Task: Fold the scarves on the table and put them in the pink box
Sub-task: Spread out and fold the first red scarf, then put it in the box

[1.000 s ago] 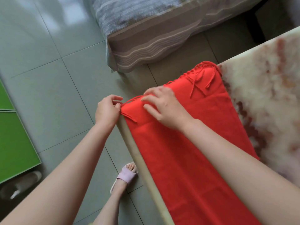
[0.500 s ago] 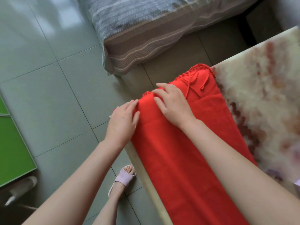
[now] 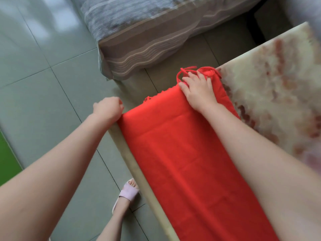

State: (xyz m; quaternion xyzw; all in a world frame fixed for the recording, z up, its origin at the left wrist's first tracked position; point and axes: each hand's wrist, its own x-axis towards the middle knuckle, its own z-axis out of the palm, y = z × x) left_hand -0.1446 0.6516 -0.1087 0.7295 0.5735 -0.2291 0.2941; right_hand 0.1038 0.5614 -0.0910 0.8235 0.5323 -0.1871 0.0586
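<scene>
Red fringed fabric scarf (image 3: 182,153): folded lengthwise, along marbled tabletop (image 3: 278,75) edge. Right hand (image 3: 199,91), 12 o'clock: fingers (image 3: 201,78) flat on fringe. Left hand (image 3: 107,108), 10 o'clock: curled at corner, grasp unclear. Step, likely: squaring ends; next calls for cross-fold.

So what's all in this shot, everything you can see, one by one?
scarf: one, red, lying lengthwise along the table's left edge, fringe at the far end
table: one, cream top with reddish marbling, right
bed cover: one, grey and brown stripes, top centre
floor: grey tiles, left
green panel: one, left edge, cut off
slipper: one, pale pink, beside the table, bottom
foot: one, in the slipper
left hand: curled at the scarf's left corner, grip unclear
right hand: fingers flat on the scarf by the fringe
</scene>
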